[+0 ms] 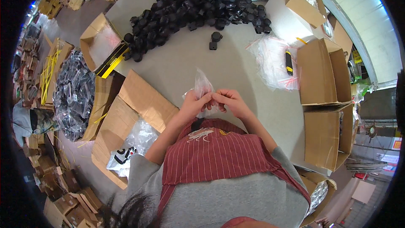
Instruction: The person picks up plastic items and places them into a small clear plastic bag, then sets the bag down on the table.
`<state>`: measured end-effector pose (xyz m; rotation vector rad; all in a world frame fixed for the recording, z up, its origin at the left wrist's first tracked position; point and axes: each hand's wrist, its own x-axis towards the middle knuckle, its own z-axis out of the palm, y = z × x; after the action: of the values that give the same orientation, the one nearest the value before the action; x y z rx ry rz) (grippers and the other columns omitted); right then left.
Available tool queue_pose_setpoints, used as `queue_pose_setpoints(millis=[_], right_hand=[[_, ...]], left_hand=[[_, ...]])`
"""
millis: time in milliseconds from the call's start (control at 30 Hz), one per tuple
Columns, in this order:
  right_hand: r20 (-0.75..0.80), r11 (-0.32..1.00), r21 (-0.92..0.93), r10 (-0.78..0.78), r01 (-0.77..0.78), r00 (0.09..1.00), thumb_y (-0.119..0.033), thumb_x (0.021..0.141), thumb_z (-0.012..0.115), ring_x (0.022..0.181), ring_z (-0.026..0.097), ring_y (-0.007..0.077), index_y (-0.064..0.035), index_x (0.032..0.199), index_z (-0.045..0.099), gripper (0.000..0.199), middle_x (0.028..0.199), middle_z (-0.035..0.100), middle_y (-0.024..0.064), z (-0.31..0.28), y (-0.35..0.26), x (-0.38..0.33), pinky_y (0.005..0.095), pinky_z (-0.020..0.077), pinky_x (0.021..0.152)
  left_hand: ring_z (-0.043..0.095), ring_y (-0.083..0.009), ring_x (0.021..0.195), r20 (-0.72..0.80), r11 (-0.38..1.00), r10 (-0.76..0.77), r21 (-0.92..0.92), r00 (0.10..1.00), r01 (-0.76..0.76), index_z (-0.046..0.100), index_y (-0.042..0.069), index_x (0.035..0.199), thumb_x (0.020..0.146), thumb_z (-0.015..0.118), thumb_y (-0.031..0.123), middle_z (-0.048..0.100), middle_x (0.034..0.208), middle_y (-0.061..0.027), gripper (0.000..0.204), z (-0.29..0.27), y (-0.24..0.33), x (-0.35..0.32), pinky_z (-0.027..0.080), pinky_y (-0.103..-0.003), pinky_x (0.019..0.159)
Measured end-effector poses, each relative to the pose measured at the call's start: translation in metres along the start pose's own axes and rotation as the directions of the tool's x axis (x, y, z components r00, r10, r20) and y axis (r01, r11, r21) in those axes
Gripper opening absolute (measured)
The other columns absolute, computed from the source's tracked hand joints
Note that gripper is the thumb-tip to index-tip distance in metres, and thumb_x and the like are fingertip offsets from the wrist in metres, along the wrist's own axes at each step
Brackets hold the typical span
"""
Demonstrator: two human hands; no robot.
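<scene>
At the table's near edge, just in front of my striped red apron, both my hands meet at a small transparent plastic bag (203, 82). My left hand (195, 104) pinches it from the left. The fingertips of my right hand (232, 102) close on its near part, touching the left hand's. The bag's loose end sticks up past the fingers; whether it contains anything I cannot tell. Farther out, two loose black plastic parts (215, 40) lie in front of a wide heap of similar black parts (190, 10).
To the right lie a stack of flat transparent bags (268, 65) and a black-and-yellow utility knife (289, 63). Open cardboard boxes (317, 74) line the right edge. On the left stand an open carton (96, 44), a box of black wrapped parts (76, 93) and a flapped box (145, 101).
</scene>
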<state>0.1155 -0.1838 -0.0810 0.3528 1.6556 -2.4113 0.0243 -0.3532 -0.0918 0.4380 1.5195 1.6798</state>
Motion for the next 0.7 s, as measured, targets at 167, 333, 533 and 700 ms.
queue_pose_setpoints(millis=[167,333,533,700], right_hand=[[-0.217,0.851,-0.499,-0.305,0.164,0.927,-0.022,0.087,0.068,0.057,0.056,0.0118,-0.0061,0.077,0.064,0.019,0.063,0.056,0.0005,-0.003,0.018,0.01,0.028,0.0438,0.052],[0.027,0.108,-0.984,-0.693,0.141,0.72,-0.012,0.076,0.069,0.078,0.064,0.0265,-0.0068,0.102,0.063,0.027,0.094,0.063,0.0095,-0.011,0.009,0.024,0.0356,0.0524,0.062],[0.078,0.272,-0.928,-0.529,0.256,0.845,-0.007,0.073,0.067,0.102,0.061,0.033,-0.0099,0.122,0.056,0.05,0.124,0.056,0.0109,0.001,0.013,0.037,0.0402,0.0546,0.078],[0.023,0.336,-0.873,-0.696,0.354,0.718,-0.006,0.076,0.066,0.095,0.063,0.0329,-0.0077,0.117,0.06,0.041,0.112,0.062,0.0119,-0.012,0.017,0.071,0.0374,0.0538,0.076]], left_hand=[[0.062,-0.0174,0.058,-0.221,0.868,0.277,0.475,0.935,-0.145,0.066,0.005,0.094,0.085,0.067,0.024,0.067,0.072,-0.0073,0.021,-0.003,-0.033,0.008,0.048,-0.033,0.052],[0.066,-0.0279,0.066,-0.095,0.42,0.559,0.889,0.824,-0.182,0.063,0.008,0.096,0.075,0.07,0.02,0.066,0.08,-0.0099,0.026,-0.005,-0.007,0.008,0.052,-0.041,0.057],[0.065,-0.0337,0.078,0.047,0.257,0.557,0.94,0.829,-0.225,0.057,0.01,0.102,0.068,0.072,0.02,0.063,0.091,-0.0116,0.038,0.004,-0.006,0.014,0.052,-0.044,0.063],[0.065,-0.035,0.078,-0.176,0.355,0.516,0.935,0.838,-0.022,0.053,0.01,0.104,0.07,0.07,0.02,0.063,0.091,-0.0117,0.039,-0.011,-0.013,0.025,0.051,-0.046,0.064]])
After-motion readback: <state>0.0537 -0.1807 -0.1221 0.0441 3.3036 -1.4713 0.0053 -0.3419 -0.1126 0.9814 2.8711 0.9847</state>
